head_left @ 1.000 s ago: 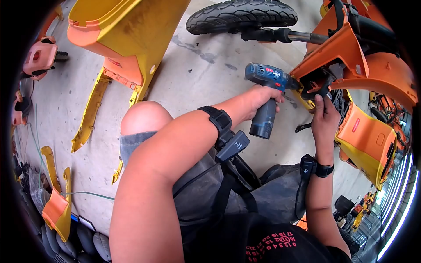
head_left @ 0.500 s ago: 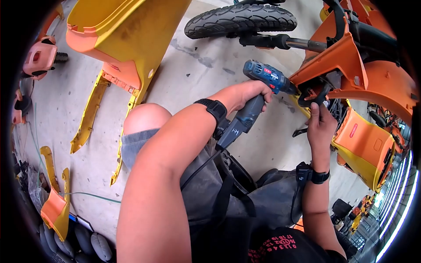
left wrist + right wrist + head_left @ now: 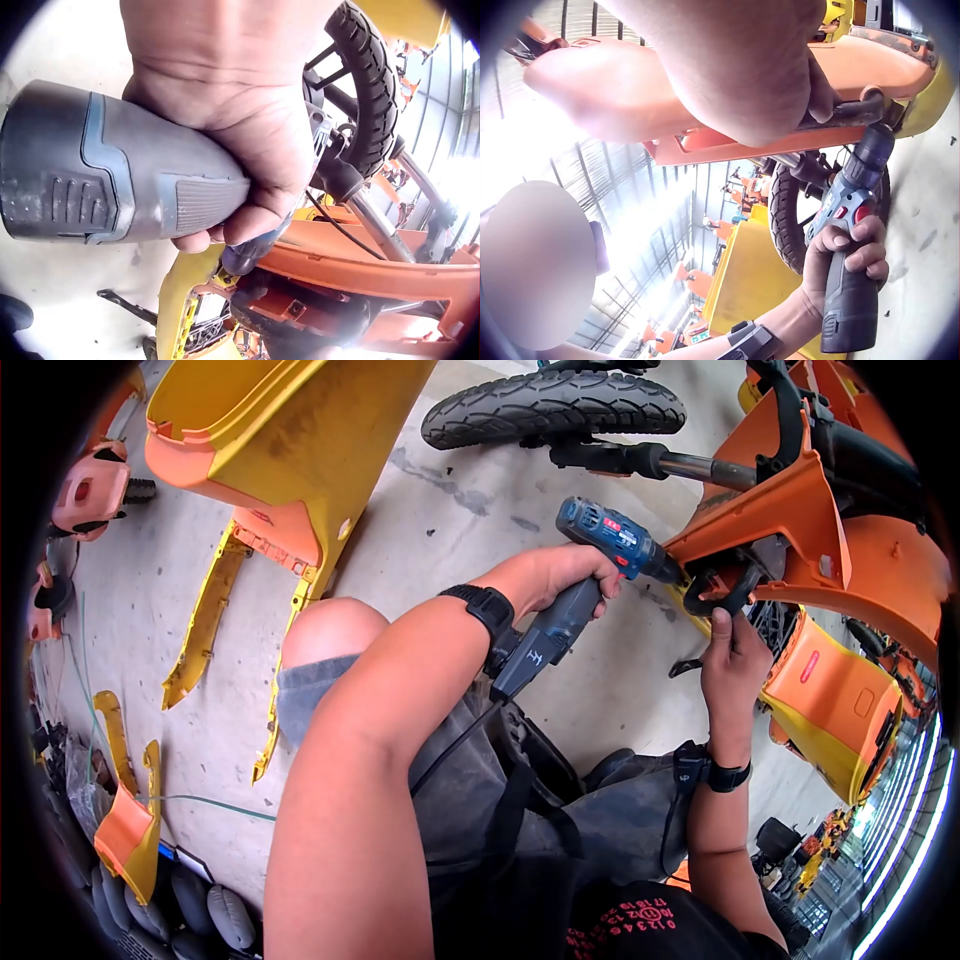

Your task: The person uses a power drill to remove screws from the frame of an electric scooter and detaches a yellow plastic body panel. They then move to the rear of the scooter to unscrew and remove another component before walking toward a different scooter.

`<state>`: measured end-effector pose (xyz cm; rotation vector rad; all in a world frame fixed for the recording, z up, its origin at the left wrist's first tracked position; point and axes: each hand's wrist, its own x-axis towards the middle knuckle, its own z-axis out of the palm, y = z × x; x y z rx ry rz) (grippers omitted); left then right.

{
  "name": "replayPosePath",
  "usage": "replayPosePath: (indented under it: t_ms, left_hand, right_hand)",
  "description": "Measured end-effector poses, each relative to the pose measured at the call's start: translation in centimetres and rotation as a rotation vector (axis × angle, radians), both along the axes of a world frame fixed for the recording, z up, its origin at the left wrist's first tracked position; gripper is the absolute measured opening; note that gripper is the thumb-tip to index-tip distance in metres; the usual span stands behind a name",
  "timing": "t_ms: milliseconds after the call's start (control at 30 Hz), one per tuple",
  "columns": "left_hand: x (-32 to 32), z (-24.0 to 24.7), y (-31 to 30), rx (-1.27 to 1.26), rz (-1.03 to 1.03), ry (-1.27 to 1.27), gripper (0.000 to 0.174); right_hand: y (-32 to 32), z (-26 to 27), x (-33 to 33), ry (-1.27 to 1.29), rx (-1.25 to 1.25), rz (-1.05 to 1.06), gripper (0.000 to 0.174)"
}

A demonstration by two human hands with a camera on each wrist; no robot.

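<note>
My left hand (image 3: 578,575) grips the handle of a blue and black cordless drill (image 3: 612,535). The drill's chuck points right, its tip at the lower edge of an orange scooter panel (image 3: 770,525). In the left wrist view, fingers wrap the grip above the drill's battery base (image 3: 45,161). My right hand (image 3: 735,660) holds a black curved bar (image 3: 735,597) at the panel's opening, thumb laid along it. In the right wrist view the drill's chuck (image 3: 871,154) is right beside the end of that bar (image 3: 855,112). The drill's tip is hidden there.
A black tyre (image 3: 555,405) and fork tube (image 3: 705,468) lie just beyond the drill. A large yellow body shell (image 3: 290,450) stands on the left. Another orange and yellow shell (image 3: 835,690) is right of my right hand. A bent knee (image 3: 335,630) is under my left arm.
My left hand has tilted the drill, its battery base swinging left and toward me, while the chuck stays at the panel. My right hand stays at the black bar, shifting slightly.
</note>
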<state>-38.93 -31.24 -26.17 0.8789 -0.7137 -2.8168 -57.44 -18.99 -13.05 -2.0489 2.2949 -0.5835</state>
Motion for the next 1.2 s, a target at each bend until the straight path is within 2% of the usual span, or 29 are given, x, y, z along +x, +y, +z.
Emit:
replayPosePath:
  t_ms: [67, 333, 433, 533, 600, 833, 900, 933, 1000, 1033, 1100, 1133, 1200]
  left_hand:
    - [-0.1, -0.7, 0.2, 0.024, 0.016, 0.020, 0.015]
    - [0.1, 1.1, 1.0, -0.023, 0.053, -0.032, 0.014]
    - [0.1, 1.1, 1.1, -0.046, 0.054, -0.041, 0.015]
    - [0.0, 1.3, 1.4, -0.034, 0.060, -0.055, 0.015]
    - [0.2, 1.5, 1.7, -0.035, 0.067, -0.082, 0.015]
    - [0.3, 2.7, 2.3, -0.069, 0.105, -0.094, 0.015]
    - [0.3, 2.5, 2.1, -0.079, 0.092, -0.104, 0.015]
    - [0.2, 2.2, 2.2, -0.068, 0.113, -0.083, 0.016]
    - [0.2, 1.8, 2.1, -0.064, 0.135, -0.059, 0.019]
    - [0.2, 1.8, 2.1, -0.080, 0.137, -0.057, 0.019]
    - [0.3, 2.2, 2.1, -0.098, 0.130, -0.054, 0.019]
    - [0.4, 2.4, 2.0, -0.094, 0.093, -0.049, 0.019]
    - [0.4, 3.0, 2.1, -0.094, 0.052, -0.042, 0.020]
  right_hand:
    - [0.0, -0.3, -0.4, 0.015, -0.005, 0.008, 0.026]
    - [0.2, -0.8, -1.3, -0.027, -0.005, -0.001, 0.026]
    - [0.1, -1.3, -1.8, -0.017, -0.045, 0.039, 0.031]
    - [0.2, -1.2, -1.7, -0.066, -0.062, 0.028, 0.033]
    - [0.2, -0.9, -1.4, -0.225, -0.008, -0.031, 0.035]
    - [0.4, -0.8, -1.3, -0.378, 0.064, -0.148, 0.039]
    - [0.4, -1.9, -2.1, -0.814, -0.078, -0.279, 0.042]
    - [0.4, -2.4, -2.4, -0.813, -0.083, -0.282, 0.042]
    - [0.3, -3.5, -3.2, -1.072, -0.178, -0.428, 0.039]
    - [0.3, -4.2, -3.8, -1.071, -0.183, -0.425, 0.039]
    - [0.7, -6.1, -5.3, -1.144, 0.032, -0.685, 0.031]
    - [0.3, -6.5, -5.3, -1.323, 0.160, -0.717, 0.030]
    - [0.3, -7.5, -4.4, -1.390, 0.216, -0.754, 0.031]
